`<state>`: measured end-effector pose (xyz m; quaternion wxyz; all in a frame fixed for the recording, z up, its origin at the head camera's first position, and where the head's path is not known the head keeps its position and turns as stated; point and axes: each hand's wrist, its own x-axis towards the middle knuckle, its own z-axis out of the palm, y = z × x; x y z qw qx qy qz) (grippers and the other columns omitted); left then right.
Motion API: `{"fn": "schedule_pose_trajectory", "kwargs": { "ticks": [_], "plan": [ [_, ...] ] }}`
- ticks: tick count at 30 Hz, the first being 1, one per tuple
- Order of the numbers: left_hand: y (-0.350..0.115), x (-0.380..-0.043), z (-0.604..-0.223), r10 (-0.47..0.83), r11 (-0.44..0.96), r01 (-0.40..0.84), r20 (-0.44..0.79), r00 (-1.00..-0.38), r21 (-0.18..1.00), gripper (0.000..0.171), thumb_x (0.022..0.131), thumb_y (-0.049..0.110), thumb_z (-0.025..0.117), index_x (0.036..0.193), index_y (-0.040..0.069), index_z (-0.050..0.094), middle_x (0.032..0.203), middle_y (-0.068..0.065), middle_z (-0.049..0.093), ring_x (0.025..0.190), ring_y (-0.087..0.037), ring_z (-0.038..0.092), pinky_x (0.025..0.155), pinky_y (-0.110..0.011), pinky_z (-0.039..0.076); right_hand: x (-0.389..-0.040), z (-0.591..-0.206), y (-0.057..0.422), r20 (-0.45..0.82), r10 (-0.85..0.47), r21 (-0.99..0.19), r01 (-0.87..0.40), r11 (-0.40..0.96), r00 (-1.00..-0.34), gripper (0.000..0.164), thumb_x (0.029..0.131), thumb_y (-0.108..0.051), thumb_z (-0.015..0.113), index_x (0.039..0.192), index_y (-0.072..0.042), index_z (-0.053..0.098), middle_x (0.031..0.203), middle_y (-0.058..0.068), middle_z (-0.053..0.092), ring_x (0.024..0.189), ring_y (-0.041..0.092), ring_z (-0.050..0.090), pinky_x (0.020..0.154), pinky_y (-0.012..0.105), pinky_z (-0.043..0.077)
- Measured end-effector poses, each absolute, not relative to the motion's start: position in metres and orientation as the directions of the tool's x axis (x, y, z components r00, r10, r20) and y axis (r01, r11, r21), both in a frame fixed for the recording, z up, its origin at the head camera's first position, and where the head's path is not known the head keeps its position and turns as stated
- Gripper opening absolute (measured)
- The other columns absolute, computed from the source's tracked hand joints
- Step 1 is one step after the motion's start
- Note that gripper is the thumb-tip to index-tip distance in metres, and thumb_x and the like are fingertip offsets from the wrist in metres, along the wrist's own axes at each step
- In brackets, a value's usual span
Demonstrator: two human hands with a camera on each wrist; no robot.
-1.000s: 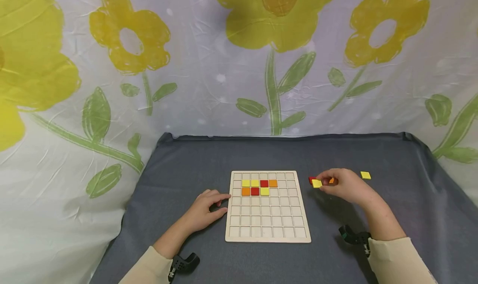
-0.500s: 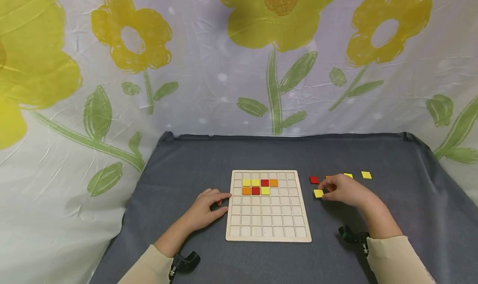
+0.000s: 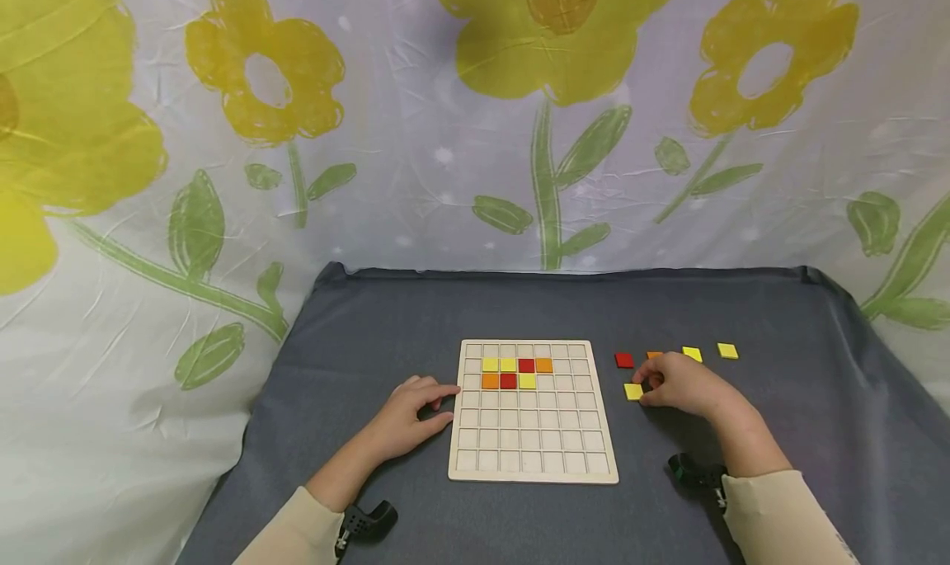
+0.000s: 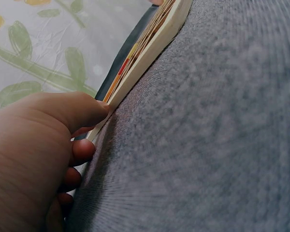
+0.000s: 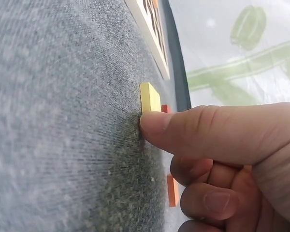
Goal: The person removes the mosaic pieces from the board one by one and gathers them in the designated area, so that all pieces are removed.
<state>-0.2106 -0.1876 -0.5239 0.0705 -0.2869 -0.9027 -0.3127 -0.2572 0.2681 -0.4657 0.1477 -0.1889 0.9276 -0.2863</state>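
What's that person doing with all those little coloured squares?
A person's right hand is holding a thin, flat yellow square tile beside a pale wooden grid board, while the left hand touches the board's left edge. Seven yellow, red and orange square tiles sit in two rows on the board. Right of it, on the dark grey cloth, lie four loose ones: one red, one orange, two yellow.

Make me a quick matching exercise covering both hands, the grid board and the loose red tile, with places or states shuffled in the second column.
Column one:
1. Left hand
2. Right hand
3. Grid board
4. Loose red tile

Column two:
A. Bears seven colored tiles
B. Thumb against a yellow tile
C. Lies on the gray cloth, right of the board
D. Fingers at the board's left edge

Pairs: 1-D, 2-B, 3-A, 4-C
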Motion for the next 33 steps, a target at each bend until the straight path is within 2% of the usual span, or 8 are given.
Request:
{"fn": "schedule_pose_trajectory", "kwargs": {
  "ticks": [7,14,18,28,33],
  "plan": [
    [-0.188,-0.21,-0.521,0.477,0.635,0.559,0.298,-0.827,0.534,0.034,0.094,0.02,0.077,0.128,0.014,0.072,0.083,0.008,0.05,0.077,-0.012,0.04,0.072,-0.03,0.032,-0.255,-0.461,0.267,-0.154,-0.432,-0.582,-0.272,0.767,-0.888,0.026,0.083,-0.006,0.082,0.104,0.001,0.069,0.068,0.0,0.046,0.061,0.017,0.045,0.063,0.036,0.039],
    [-0.188,-0.209,-0.521,0.475,0.636,0.548,0.284,-0.833,0.544,0.033,0.094,0.02,0.077,0.127,0.014,0.072,0.084,0.009,0.05,0.078,-0.012,0.041,0.073,-0.029,0.032,-0.249,-0.447,0.266,-0.179,-0.399,-0.606,-0.219,0.765,-0.899,0.028,0.087,-0.01,0.081,0.11,0.0,0.069,0.074,0.002,0.051,0.066,0.018,0.048,0.064,0.037,0.042],
    [-0.187,-0.21,-0.522,0.484,0.63,0.559,0.29,-0.826,0.54,0.032,0.095,0.021,0.076,0.126,0.015,0.072,0.084,0.008,0.05,0.078,-0.011,0.04,0.073,-0.029,0.032,-0.245,-0.438,0.268,-0.142,-0.409,-0.609,-0.246,0.754,-0.902,0.029,0.089,-0.012,0.079,0.113,0.0,0.069,0.08,0.002,0.054,0.069,0.019,0.049,0.064,0.037,0.043],
    [-0.189,-0.208,-0.522,0.48,0.618,0.546,0.279,-0.832,0.566,0.034,0.092,0.024,0.08,0.125,0.016,0.073,0.084,0.009,0.05,0.078,-0.011,0.039,0.073,-0.029,0.032,-0.243,-0.423,0.249,-0.044,-0.396,-0.592,-0.296,0.75,-0.917,0.031,0.092,-0.021,0.078,0.114,-0.001,0.069,0.08,0.002,0.051,0.064,0.017,0.047,0.06,0.035,0.041],
    [-0.189,-0.209,-0.52,0.475,0.625,0.531,0.262,-0.84,0.571,0.035,0.092,0.026,0.08,0.125,0.016,0.073,0.085,0.008,0.05,0.079,-0.011,0.04,0.074,-0.029,0.033,-0.244,-0.417,0.234,-0.023,-0.386,-0.625,-0.288,0.726,-0.922,0.033,0.093,-0.023,0.079,0.116,-0.002,0.07,0.086,0.001,0.057,0.069,0.019,0.051,0.063,0.037,0.045]
  ]
}}
